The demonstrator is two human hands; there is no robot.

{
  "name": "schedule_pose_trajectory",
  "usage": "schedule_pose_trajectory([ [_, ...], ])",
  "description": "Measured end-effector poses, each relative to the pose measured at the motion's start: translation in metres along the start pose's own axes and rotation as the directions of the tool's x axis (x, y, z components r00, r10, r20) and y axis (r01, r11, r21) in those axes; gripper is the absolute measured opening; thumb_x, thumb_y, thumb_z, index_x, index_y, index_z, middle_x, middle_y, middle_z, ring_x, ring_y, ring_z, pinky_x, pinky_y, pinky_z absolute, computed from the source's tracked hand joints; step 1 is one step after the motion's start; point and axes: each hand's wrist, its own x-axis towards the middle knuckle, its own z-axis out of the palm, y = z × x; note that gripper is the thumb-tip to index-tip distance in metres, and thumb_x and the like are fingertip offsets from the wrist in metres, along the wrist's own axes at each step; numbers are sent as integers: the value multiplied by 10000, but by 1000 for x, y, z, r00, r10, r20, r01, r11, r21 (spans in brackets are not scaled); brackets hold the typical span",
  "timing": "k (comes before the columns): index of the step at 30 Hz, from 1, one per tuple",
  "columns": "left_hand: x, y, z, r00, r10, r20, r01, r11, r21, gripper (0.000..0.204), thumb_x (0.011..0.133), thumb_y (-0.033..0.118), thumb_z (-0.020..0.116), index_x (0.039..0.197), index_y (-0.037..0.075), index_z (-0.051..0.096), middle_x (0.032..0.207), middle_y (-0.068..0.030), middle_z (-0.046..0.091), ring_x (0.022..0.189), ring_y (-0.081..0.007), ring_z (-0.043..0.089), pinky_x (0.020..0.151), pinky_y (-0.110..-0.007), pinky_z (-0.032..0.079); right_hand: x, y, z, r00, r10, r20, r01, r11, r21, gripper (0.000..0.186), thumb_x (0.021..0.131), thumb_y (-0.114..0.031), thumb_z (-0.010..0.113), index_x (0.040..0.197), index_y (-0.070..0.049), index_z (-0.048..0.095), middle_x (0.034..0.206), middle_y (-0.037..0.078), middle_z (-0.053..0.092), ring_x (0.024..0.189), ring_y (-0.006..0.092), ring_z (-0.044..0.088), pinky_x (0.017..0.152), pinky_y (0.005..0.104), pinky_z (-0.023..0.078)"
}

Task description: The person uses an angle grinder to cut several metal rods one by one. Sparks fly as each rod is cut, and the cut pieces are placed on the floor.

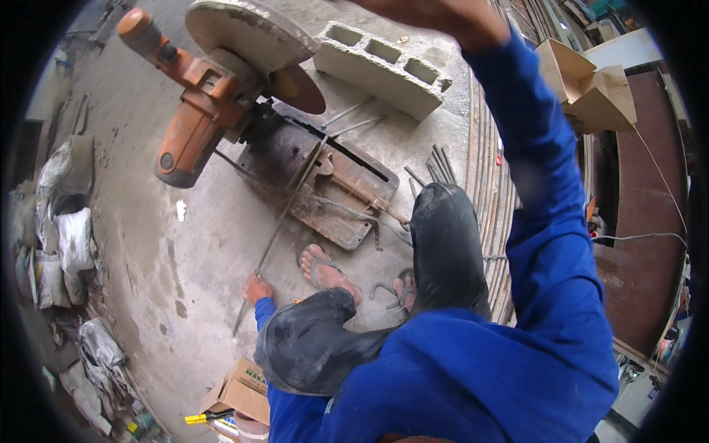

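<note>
My left hand is closed around a long thin steel rod beside my left foot. The rod slants up and away across the rusty base of a chop saw. Above the base is the saw's orange motor body, with a round guard and a brown cutting disc. The disc stands over the far part of the base. High at the top edge, my right hand is raised past the saw; its fingers are cut off by the frame and blurred.
A hollow concrete block lies behind the saw. Short cut rods lie near my right knee, beside long bars. Open cardboard boxes stand at the right and lower left. Stacked sacks line the left.
</note>
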Motion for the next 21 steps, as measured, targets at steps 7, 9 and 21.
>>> schedule_pose_trajectory([
  [7,6,-8,0,998,32,55,-36,998,60,336,953,213,524,1270,130,600,1195,-132,635,1134,-328,587,913,-556,428,-159,212,171,857,488,165,-451,866,-217,435,782,-235,666,1168,-37,631,1072,188,681,1023,351,653,898,427,521],
  [9,4,-8,-3,998,52,32,-53,998,37,333,961,233,521,1265,122,601,1162,-178,641,1091,-373,599,898,-527,459,-171,248,225,860,496,119,-438,838,-327,565,785,-203,653,1309,-36,523,1243,210,600,1164,366,583,966,432,493],
  [21,2,-15,-11,993,95,73,-96,995,14,352,977,236,508,1273,66,591,1158,-202,649,1063,-391,619,888,-502,473,-127,295,316,938,345,48,-237,733,-638,97,859,-146,556,953,-129,573,892,82,646,949,282,639,980,580,417],
])
